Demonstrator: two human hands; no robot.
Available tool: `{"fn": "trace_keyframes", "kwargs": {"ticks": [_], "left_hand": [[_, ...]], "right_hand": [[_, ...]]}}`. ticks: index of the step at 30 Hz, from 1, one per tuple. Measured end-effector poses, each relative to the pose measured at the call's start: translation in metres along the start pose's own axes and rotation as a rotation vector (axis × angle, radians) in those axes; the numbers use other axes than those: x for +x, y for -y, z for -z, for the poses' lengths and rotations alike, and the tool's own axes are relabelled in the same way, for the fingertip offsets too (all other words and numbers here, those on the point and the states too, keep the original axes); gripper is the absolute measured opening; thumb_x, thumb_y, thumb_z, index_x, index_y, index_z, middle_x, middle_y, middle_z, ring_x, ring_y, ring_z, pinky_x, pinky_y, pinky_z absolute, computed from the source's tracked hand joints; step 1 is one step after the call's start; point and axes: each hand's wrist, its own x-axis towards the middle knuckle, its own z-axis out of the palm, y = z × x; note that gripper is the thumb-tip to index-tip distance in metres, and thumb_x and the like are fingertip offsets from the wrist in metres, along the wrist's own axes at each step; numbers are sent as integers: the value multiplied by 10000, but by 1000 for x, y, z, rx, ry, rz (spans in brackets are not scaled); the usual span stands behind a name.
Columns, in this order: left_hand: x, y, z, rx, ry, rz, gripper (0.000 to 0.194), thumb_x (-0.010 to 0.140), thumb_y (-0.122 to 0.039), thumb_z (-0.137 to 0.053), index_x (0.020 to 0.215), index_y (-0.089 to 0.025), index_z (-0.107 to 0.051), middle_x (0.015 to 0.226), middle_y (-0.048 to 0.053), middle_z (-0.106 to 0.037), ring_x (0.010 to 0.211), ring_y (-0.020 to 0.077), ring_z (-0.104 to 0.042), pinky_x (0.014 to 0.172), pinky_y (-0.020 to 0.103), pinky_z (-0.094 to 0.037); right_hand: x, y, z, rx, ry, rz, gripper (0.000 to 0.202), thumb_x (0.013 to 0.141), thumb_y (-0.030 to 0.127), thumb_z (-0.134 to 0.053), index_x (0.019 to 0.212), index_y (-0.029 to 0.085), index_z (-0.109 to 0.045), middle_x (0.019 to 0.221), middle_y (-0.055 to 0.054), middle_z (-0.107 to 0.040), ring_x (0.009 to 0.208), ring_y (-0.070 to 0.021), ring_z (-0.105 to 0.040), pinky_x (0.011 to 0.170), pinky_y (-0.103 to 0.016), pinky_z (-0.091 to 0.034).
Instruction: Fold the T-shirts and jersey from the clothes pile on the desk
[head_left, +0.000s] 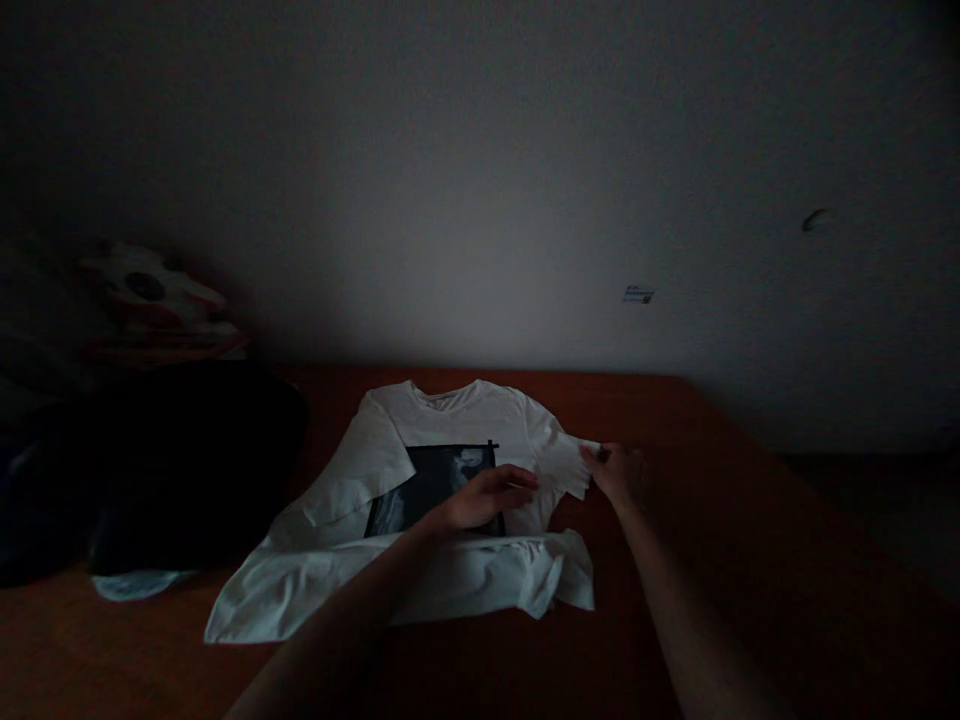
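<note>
A: In the head view, where is the shirt (465, 570) found, and how is it held?

B: It is spread on the table (742, 500), in the lower centre of the frame. The cuff of the outer sleeve (566, 465), at centre right, is pinched by the right hand (619, 472). Nothing appears to be grasped by the left hand (491, 497); its fingers are loosely extended over the dark print (431, 480), and whether the cloth is touched cannot be told.

A: How is this step best done?

B: The straightening of that sleeve seems to be in hand. The cuff is best drawn out gently, with the chest pressed flat by the other palm, so that the body is not dragged sideways.

A: And which way is the shirt pointed?

B: The neckline (444, 398) is turned toward the wall (480, 200), up the frame. The long axis is slanted from there toward the lower left. The lower part is rumpled and folded over the print's bottom edge.
</note>
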Motion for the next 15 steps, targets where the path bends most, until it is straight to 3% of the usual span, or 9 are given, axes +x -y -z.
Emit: {"fn": "trace_keyframes", "kwargs": {"ticks": [3,5,8,10,12,14,15], "left_hand": [[10,15,-2,-415,-103,104,425,707,-363,-866,1045,-174,-691,1141,105,-728,1037,237,-691,1026,393,-481],[11,17,3,-587,-196,140,427,724,-320,-848,1083,-161,-680,1152,124,-725,1018,240,-704,1014,395,-490],[10,11,14,-784,-348,174,344,815,-329,-751,1097,-162,-647,1099,136,-733,977,235,-721,954,383,-523],[11,4,20,-880,-405,188,293,879,-387,-671,1076,-175,-627,1022,123,-739,926,229,-729,903,375,-546],[11,-1,23,-919,-407,195,289,926,-427,-596,1065,-175,-623,938,103,-736,857,221,-729,831,359,-567],[11,-3,22,-910,-425,209,251,947,-382,-557,1042,-160,-628,874,88,-727,789,207,-720,765,338,-577],[12,-3,21,-894,-451,219,204,942,-329,-556,1024,-156,-626,856,82,-723,768,201,-715,748,334,-580]], "right_hand": [[4,7,-4,70,-6,0,269,792,425,-655,869,170,-691,1016,-208,-705,1029,-357,-645,880,-473,-480],[3,18,-4,138,-4,38,233,842,385,-585,881,170,-664,904,-152,-716,894,-293,-677,827,-411,-505],[-12,46,-1,249,-13,123,285,919,405,-490,991,165,-626,934,-120,-719,850,-237,-688,801,-358,-528],[-34,67,6,350,36,304,274,932,440,-511,1017,202,-617,1033,-90,-720,944,-210,-690,854,-328,-535],[-60,82,13,495,186,740,287,909,441,-608,1101,229,-627,1260,-105,-661,1171,-243,-631,981,-381,-510],[-83,86,17,478,201,904,379,881,387,-674,1224,248,-592,1378,-110,-584,1301,-266,-546,1080,-435,-458],[-91,83,18,441,187,913,431,873,352,-684,1274,252,-565,1389,-113,-568,1318,-272,-529,1097,-451,-448]]}}
